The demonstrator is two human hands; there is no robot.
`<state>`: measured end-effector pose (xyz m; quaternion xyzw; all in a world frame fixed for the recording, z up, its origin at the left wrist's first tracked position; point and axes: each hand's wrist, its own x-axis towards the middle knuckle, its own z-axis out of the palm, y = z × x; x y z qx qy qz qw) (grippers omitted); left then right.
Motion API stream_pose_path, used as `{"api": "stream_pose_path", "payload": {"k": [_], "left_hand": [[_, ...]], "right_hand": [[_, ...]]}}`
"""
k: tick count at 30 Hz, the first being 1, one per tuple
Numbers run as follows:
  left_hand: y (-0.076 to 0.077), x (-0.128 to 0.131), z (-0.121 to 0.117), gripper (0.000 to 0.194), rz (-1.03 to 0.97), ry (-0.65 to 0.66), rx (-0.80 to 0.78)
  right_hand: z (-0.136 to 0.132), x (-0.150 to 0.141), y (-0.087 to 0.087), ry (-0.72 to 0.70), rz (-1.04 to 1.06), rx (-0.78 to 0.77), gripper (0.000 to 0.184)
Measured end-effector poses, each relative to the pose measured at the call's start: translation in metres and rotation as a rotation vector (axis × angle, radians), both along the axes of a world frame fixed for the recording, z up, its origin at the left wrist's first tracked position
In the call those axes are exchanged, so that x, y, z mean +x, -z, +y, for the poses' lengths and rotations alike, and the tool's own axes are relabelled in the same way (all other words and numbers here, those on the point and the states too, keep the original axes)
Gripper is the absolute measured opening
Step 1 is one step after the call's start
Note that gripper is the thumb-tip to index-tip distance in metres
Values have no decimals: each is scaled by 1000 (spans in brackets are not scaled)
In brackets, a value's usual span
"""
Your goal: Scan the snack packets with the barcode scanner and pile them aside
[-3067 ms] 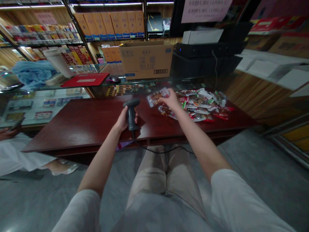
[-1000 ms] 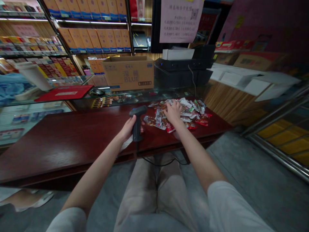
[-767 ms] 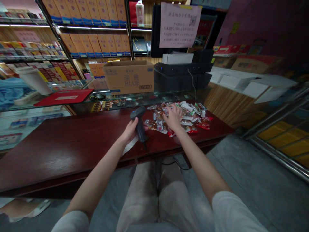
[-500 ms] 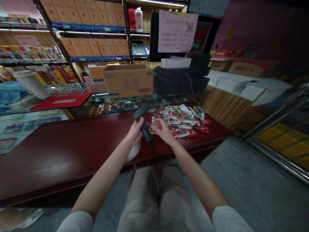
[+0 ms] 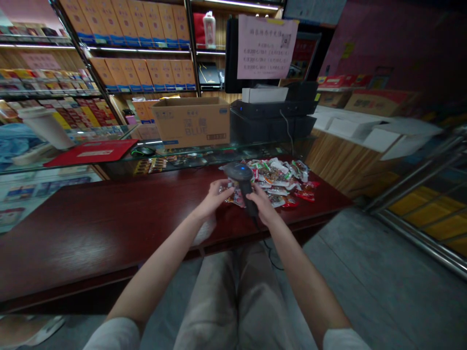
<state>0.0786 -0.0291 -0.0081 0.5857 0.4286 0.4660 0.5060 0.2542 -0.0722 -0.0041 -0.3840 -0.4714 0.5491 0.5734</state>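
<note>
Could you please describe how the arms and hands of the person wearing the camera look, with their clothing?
The arms have short, plain, pale grey-white fabric sleeves: the left sleeve and the right sleeve. No watch or bracelet shows. The left hand and right hand are without gloves; blur hides whether rings are worn.

I see open room along the left of the table [image 5: 91, 223], wide enough for a hand to slide near to far. On the right, heaped packets [image 5: 279, 172] block a low pass; only the air above them is free. The scanner [image 5: 241, 172] crowds the gap between my hands. Farther off, the cardboard box [image 5: 191, 124] and black machine [image 5: 272, 129] wall off the middle.
</note>
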Motion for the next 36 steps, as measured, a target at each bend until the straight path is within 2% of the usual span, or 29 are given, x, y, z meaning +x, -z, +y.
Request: {"api": "stream_pose_path", "payload": {"k": [2,5,7,11,12,15,17,20,22,25,27,31,34,36], "left_hand": [[4,-6,11,34,165,-75,122],[10,-10,29,41,357,-124,168],[12,-10,38,50,495,-65,206],[13,-5,52,62,813,221,320],[13,-5,54,64,901,258,336],[13,-11,60,62,1163,206,342],[15,-20,64,50,1231,157,315],[18,-38,70,29,1068,139,240],[18,-48,72,26,788,106,188],[13,-57,70,39,210,125,40],[6,-59,66,52,-84,170,-95],[-5,-61,60,62,-344,199,-184],[-2,-64,61,56,-480,184,-205],[3,-66,63,47,-531,117,-224]], "right_hand": [[2,16,-4,4,114,-3,30],[15,41,-8,-55,247,-8,25],[30,57,-10,-84,277,-26,26],[61,76,-9,-151,210,-53,29],[67,78,-7,-184,207,-54,29],[78,78,4,-303,251,-61,27],[82,77,12,-344,288,-63,26],[83,77,21,-346,321,-61,25],[82,77,22,-339,327,-66,26],[80,78,19,-366,299,-77,27],[80,76,14,-395,279,-74,27],[84,64,0,-413,253,-66,27],[89,52,-7,-447,201,-81,27],[92,45,-6,-459,170,-99,30]]}}
